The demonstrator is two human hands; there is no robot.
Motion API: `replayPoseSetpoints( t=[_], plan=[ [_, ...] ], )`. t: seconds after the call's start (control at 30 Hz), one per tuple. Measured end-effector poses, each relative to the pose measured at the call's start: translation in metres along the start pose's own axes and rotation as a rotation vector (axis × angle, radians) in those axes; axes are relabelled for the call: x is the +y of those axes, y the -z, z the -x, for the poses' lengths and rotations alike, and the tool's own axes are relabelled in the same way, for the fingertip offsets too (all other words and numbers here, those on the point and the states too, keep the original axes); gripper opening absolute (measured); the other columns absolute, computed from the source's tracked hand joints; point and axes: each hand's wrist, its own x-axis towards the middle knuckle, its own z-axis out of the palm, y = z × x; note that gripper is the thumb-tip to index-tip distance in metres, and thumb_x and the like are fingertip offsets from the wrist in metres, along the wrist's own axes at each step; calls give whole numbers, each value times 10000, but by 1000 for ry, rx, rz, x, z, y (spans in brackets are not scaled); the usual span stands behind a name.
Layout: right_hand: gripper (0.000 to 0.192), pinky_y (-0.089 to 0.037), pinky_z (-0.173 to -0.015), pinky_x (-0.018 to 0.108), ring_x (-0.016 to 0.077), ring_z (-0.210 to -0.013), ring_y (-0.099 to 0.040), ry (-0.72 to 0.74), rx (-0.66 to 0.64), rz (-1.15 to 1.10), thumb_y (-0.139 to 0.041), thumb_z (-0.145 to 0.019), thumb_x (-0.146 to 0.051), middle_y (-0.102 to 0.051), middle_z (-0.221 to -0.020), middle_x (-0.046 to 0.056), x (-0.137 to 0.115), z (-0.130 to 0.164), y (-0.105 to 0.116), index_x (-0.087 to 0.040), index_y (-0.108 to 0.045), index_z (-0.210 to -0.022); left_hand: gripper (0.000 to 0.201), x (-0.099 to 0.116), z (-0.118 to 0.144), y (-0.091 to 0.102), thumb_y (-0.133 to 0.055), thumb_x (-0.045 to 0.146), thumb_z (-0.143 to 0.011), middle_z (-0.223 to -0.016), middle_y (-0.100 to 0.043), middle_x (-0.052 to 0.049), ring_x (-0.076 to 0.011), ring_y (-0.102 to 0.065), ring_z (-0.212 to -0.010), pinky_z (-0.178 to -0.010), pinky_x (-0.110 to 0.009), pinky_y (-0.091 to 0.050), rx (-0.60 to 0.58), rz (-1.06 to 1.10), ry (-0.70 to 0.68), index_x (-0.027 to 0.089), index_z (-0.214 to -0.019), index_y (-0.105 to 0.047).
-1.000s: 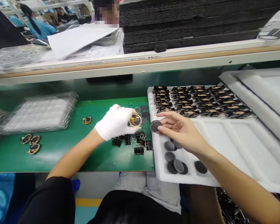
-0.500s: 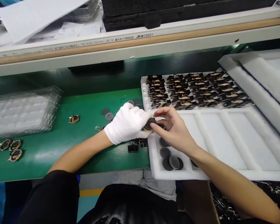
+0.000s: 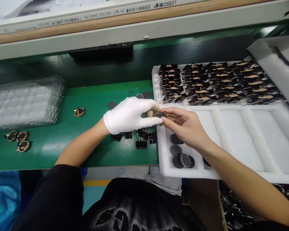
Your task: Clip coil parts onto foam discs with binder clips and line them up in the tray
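Observation:
My left hand (image 3: 128, 116), in a white glove, pinches a gold-edged watch case (image 3: 160, 114) with a dark round face between thumb and fingers. On the other side, the bare thumb and fingers of my right hand (image 3: 189, 128) grip the same case by its edge. It is held above the left rim of a white foam tray (image 3: 215, 173). Grey and black discs (image 3: 185, 160) lie in the tray's nearest-left compartment, below my right hand. Black binder clips (image 3: 141, 145) are scattered on the green bench just below the glove.
Rows of watch cases in binder clips (image 3: 221, 81) fill a board behind the tray. More discs (image 3: 146, 94) lie beyond the glove. Leftward are a lone watch case (image 3: 79, 112), several others (image 3: 22, 146) and stacked clear plastic trays (image 3: 26, 102). A shelf edge (image 3: 144, 27) crosses above.
My right fingers, spread over the case before, have closed on its right edge. The case's face is seen at a flatter angle. The whole view has shifted with the head.

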Motion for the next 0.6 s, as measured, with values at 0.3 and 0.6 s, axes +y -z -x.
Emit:
replayPoseSetpoints(
  t=[0.3,0.6],
  plan=[
    [269,-674,-794,363,216,-848,-778,-28,56,-57,-920,-778,-401,-803,-932,40,4,1,7,-254,-798,-967,520,-3,5,-11,-525,677,-983,-637,-650,-13,-178,-587,-572,-553,-299,-274,-219,-240,66,202,-872,-705],
    [194,-637,-722,287,171,-808,-759,-14,27,-133,-880,-836,-340,-790,-905,22,4,0,12,-256,-798,-990,190,-14,1,-9,-652,414,-954,-857,-734,39,-160,-632,-726,-601,-281,-325,-633,-155,-26,323,-1095,-741]
  ],
)
